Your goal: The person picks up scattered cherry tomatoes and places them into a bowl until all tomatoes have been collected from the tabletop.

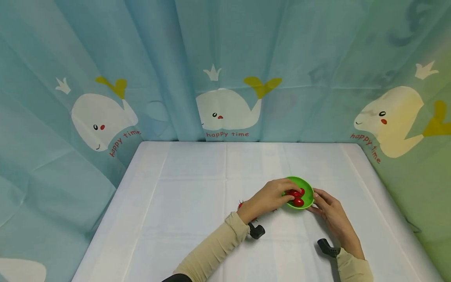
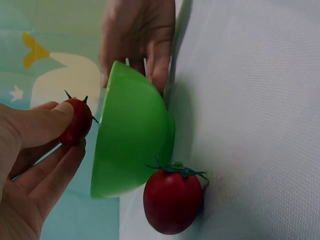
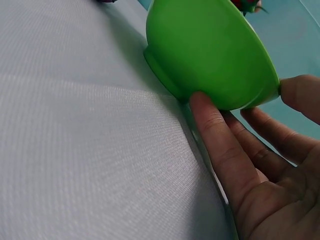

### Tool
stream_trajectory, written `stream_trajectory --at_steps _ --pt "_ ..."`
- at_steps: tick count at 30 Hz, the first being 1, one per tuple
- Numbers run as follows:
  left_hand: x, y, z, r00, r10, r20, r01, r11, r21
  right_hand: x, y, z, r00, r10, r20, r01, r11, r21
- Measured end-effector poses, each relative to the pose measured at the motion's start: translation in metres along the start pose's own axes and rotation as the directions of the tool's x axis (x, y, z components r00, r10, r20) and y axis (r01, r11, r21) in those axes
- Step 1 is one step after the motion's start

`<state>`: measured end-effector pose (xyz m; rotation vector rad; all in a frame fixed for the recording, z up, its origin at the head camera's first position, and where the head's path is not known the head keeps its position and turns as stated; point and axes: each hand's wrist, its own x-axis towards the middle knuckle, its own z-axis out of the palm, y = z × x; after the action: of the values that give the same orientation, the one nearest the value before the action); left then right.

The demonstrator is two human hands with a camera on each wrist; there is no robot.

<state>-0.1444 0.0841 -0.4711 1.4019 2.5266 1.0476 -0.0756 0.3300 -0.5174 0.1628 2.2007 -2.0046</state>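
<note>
white tablecloth (image 1: 197, 188) | whale-print curtain (image 1: 225, 78) behind | "happy time" lettering (image 1: 227, 134)

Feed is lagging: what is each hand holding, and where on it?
Left hand pinches a cherry tomato by its sides, over the green bowl. Right hand steadies the bowl's outer wall and rim.
</note>
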Motion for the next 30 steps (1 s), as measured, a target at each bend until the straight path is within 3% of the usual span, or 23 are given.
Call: stream_trajectory --at_steps 6,11,18,30 --pt "0.004 0.004 0.005 0.999 0.002 0.043 -0.006 0.995 0.104 0.000 0.000 0.000 1.000 -0.021 0.008 0.021 1.000 0.019" --pt "0.006 0.004 0.010 0.999 0.016 0.045 -0.023 0.987 0.162 0.000 0.000 0.000 0.999 -0.041 0.010 0.041 0.998 0.044" --pt "0.008 0.003 0.013 0.999 -0.007 0.052 -0.003 0.981 0.196 0.000 -0.001 0.000 0.999 -0.039 0.007 0.039 0.999 0.037" --pt "0.012 0.001 0.016 0.999 0.015 0.037 -0.025 0.963 0.269 0.000 -0.003 0.002 1.000 -0.011 -0.011 0.011 1.000 0.000"
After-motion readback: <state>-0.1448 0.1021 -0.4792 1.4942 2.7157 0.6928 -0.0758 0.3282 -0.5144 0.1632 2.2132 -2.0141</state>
